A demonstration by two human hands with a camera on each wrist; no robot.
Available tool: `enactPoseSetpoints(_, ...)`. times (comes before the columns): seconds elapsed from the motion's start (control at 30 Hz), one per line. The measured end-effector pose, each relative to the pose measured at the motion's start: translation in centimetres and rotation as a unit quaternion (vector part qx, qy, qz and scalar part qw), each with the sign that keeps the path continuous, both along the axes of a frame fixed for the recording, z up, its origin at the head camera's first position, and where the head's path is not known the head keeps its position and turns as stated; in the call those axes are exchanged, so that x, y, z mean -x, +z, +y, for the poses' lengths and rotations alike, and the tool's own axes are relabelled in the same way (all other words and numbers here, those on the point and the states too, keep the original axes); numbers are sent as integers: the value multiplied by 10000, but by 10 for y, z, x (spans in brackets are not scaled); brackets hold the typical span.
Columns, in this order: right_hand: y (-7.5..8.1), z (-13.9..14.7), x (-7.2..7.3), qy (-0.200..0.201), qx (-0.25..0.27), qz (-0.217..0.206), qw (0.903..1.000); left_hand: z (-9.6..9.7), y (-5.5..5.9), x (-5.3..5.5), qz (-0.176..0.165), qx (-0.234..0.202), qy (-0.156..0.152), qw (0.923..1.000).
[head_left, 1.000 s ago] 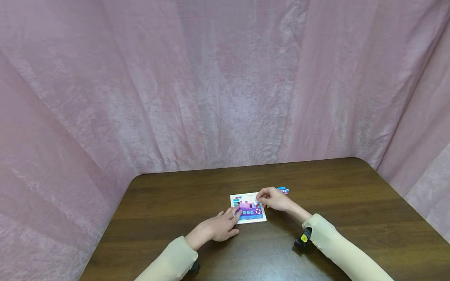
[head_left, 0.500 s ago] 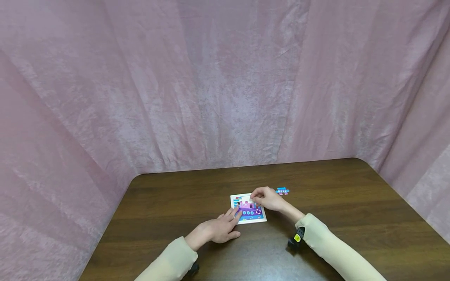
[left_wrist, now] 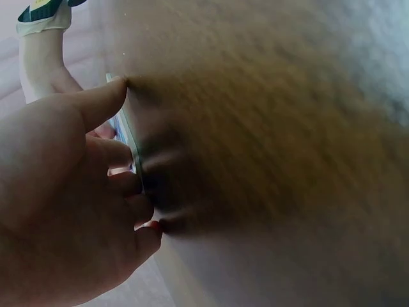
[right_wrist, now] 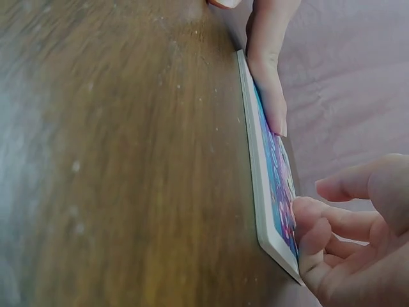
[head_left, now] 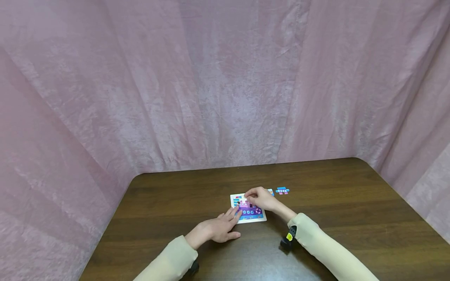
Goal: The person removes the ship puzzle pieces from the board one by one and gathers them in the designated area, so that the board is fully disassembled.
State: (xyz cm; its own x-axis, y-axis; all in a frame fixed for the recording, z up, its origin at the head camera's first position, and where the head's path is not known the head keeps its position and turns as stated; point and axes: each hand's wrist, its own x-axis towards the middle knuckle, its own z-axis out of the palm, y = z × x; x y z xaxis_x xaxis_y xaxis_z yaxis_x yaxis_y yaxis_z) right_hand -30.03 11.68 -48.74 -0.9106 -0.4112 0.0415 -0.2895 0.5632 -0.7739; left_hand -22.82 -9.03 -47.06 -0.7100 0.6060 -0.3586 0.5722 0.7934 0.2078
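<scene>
A white-framed jigsaw puzzle (head_left: 251, 221) with a pink and purple ship lies flat on the wooden table. My left hand (head_left: 221, 227) rests over its lower left corner, fingers spread and fairly straight, fingertips on the picture. Over the puzzle's upper part, my right hand (head_left: 261, 198) brings thumb and forefinger together on a small pale puzzle piece (head_left: 245, 197), mostly hidden by the fingertips. In the right wrist view the right hand's fingertips (right_wrist: 310, 220) are low at the puzzle's edge. White bare backing shows along the top of the picture.
A blue and pink puzzle piece (head_left: 282, 191) lies on the table (head_left: 334, 195) right of the puzzle. Another loose piece (head_left: 271, 192) peeks out behind my right hand. A pink curtain (head_left: 225, 97) hangs behind the table's far edge.
My right hand has slid left along the upper part of the puzzle, uncovering the loose pieces to its right. My left hand has stayed nearly still on the puzzle.
</scene>
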Motion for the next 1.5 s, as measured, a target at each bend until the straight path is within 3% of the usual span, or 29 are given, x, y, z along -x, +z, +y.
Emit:
enactPoseSetpoints(0.1, 0, -2, 1, -17, -86, 54, 9999, 0, 0, 1, -76, 4, 24, 10000)
enactPoseSetpoints(0.3, 1, -8, 1, -68, -25, -235, 9997, 0, 1, 2, -219, -68, 65, 9997)
enactPoseSetpoints(0.7, 2, -10, 1, -78, 662, -930, 9934, -1, 4, 1, -292, 0, 86, 9995)
enactPoseSetpoints(1.17, -3, -14, 4, 48, 1006, -953, 9903, 1, 1, 0, -184, -5, 56, 9998)
enactPoseSetpoints(1.5, -8, -19, 5, -285, 1033, -871, 9904, 0, -1, 1, -192, -28, 75, 9998)
